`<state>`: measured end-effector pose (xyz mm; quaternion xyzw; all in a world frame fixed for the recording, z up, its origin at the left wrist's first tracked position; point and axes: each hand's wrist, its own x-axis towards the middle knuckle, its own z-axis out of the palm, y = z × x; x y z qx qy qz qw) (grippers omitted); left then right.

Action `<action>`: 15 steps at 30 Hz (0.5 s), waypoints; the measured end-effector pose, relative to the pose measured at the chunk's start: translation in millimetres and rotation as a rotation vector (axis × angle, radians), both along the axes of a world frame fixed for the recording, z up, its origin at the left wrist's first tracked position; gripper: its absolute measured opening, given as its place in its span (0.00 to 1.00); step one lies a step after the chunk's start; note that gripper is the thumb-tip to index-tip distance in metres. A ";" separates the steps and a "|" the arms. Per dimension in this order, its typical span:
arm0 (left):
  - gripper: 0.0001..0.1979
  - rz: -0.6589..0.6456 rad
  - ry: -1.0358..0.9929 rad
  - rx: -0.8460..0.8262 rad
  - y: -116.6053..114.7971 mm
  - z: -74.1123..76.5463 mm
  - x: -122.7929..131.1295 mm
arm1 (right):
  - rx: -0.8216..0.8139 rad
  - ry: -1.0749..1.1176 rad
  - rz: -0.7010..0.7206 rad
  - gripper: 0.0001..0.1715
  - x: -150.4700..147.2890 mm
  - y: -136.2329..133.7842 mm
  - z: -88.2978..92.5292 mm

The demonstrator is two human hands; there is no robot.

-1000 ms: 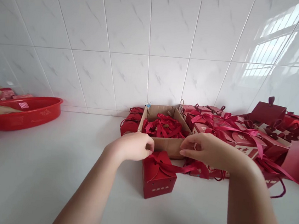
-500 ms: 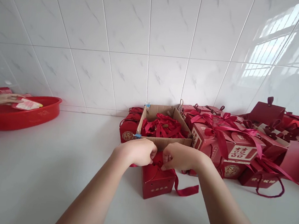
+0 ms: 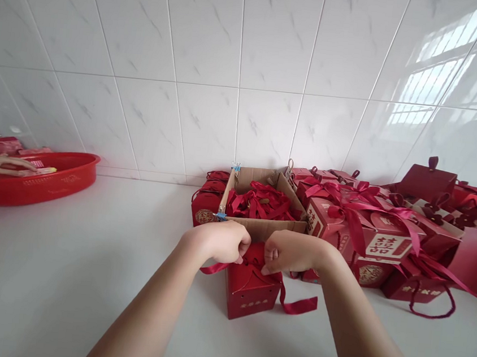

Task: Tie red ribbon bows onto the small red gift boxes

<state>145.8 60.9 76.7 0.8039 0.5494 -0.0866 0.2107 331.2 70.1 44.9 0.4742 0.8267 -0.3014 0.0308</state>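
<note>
Compared with one second ago, the right hand [image 3: 285, 254] has come to the left and over the small red box [image 3: 252, 294], and one tail of the red ribbon [image 3: 299, 306] now lies loosely at its right side. This box stands upright in the middle near part of the white counter [image 3: 85, 253], with its flaps folded together on top. The left hand [image 3: 230, 243] is closed with curled fingers, and the right hand pinches opposite to it; both seem to grasp the ribbon, although the knot is partly hidden under them. I judge that the step in hand is tightening the ribbon across the flaps. The next move probably calls for an even pull to both sides, without lifting or turning the box. Just on the far side is an open carton [image 3: 278, 226] with loose red ribbons [image 3: 257, 202] in it. Many decorated boxes [image 3: 385, 246] are piled to the right. Well apart at the left, another person's hand [image 3: 3, 166] is at a red basin [image 3: 61, 185].
</note>
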 end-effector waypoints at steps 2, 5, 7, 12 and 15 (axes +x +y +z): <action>0.03 -0.033 0.007 -0.001 1.0 0.2 -1.5 | -0.015 0.008 0.015 0.10 1.0 -0.5 1.4; 0.03 -0.054 0.032 -0.006 1.3 0.9 -2.2 | -0.052 0.064 0.050 0.10 2.5 -3.4 5.9; 0.03 -0.061 0.036 -0.017 0.6 1.8 -1.9 | -0.082 0.130 0.082 0.15 3.0 -6.9 10.3; 0.04 -0.015 0.003 -0.032 -0.4 5.1 -4.6 | -0.254 0.411 0.162 0.14 3.6 -16.2 21.0; 0.06 0.009 0.005 -0.036 0.4 8.5 -12.0 | -0.257 0.645 0.132 0.08 4.5 -17.6 23.6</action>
